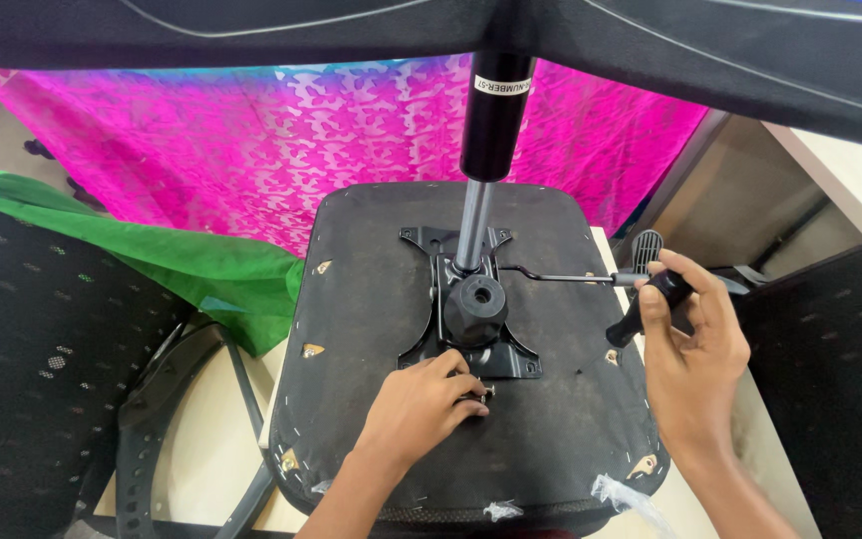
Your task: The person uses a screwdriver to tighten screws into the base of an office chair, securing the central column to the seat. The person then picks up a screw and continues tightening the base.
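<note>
An upturned black chair seat lies in front of me with its metal tilt mechanism and gas lift cylinder pointing up. My left hand rests on the seat's near part, fingers pinched on a small bolt at the mechanism's front edge. My right hand is closed around the black handle of a tool beside the seat's right edge, just below the mechanism's lever and its ribbed paddle.
A pink patterned cloth hangs behind, with a green cloth at the left. Black mesh chair parts lie left and right. A black armrest frame sits lower left. A dark cushion overhangs the top.
</note>
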